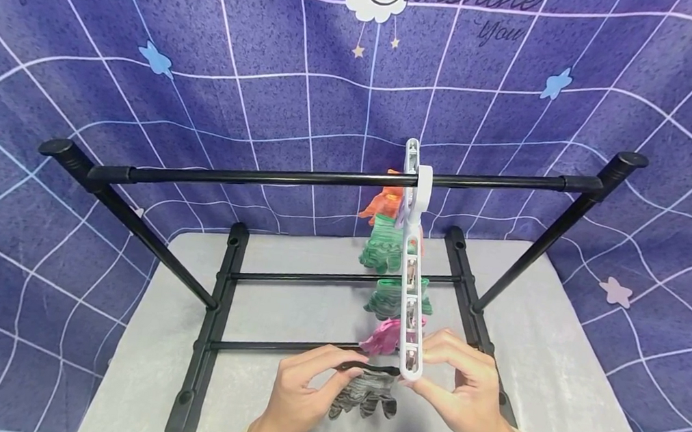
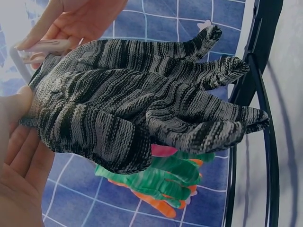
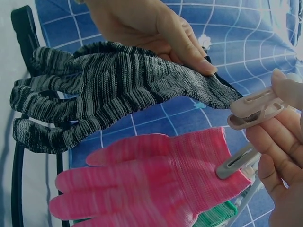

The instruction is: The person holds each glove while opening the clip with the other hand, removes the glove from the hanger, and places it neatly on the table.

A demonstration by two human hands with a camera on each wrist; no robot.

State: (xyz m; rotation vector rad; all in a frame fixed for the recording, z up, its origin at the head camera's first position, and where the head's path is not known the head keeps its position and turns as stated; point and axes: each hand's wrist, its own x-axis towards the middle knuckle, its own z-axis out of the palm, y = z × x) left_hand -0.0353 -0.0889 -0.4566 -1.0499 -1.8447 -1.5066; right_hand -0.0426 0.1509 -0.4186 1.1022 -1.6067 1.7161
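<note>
My left hand (image 1: 306, 391) pinches the cuff of a black-and-grey striped knit glove (image 2: 128, 94), whose fingers dangle toward the table. With thumb and fingers my right hand (image 1: 467, 388) pinches a pale clip (image 3: 258, 108) at the near end of a white clip hanger (image 1: 412, 249). In the right wrist view the glove's cuff corner is right at the clip's tip. Just behind it a pink glove (image 3: 137, 177) hangs from another clip (image 3: 236, 161). Farther back on the hanger are green gloves (image 1: 383, 243) and an orange glove (image 1: 382, 203).
The hanger hooks over the top bar (image 1: 275, 177) of a black rack, whose feet (image 1: 199, 368) stand on a light grey table (image 1: 141, 363). Two lower crossbars (image 1: 291, 276) span the feet. A blue grid-patterned cloth (image 1: 257, 98) covers the back and sides.
</note>
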